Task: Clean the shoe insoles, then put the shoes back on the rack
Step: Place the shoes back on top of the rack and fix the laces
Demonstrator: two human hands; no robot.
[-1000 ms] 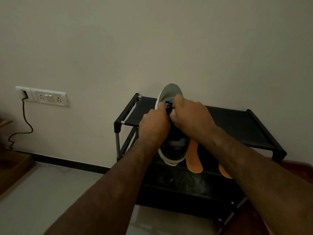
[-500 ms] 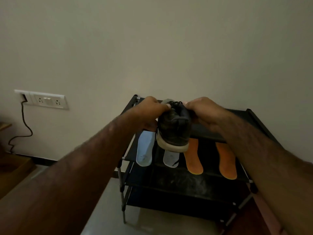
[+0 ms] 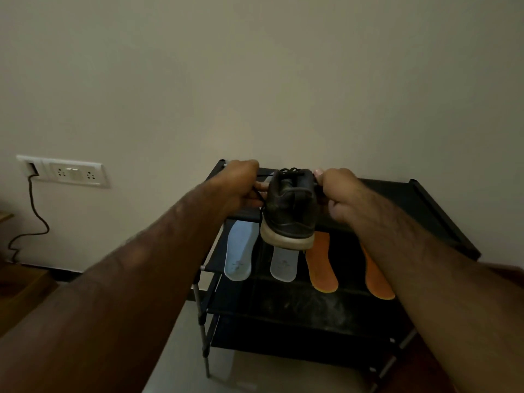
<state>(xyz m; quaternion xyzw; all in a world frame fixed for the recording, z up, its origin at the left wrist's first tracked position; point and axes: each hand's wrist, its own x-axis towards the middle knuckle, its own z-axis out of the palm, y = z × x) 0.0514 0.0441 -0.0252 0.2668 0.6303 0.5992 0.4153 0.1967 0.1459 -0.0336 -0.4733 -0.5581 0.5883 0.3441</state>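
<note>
Head view: the dark shoe [image 3: 289, 211] hangs heel toward the camera over the front edge of the rack [image 3: 442, 211] top shelf. The left hand [image 3: 241, 188] pinches its left collar and a lace; the right hand [image 3: 337, 194] pinches the right collar. Both are closed on the shoe. To set it down well, I would level the sole, push it back over the shelf, then let go with both hands together. On the shelf below lie 2 pale insoles [image 3: 241, 253] and 2 orange insoles [image 3: 321, 262], their ends past the edge. The top shelf right of the shoe looks free; the wall [image 3: 283, 80] stands just behind the rack.
</note>
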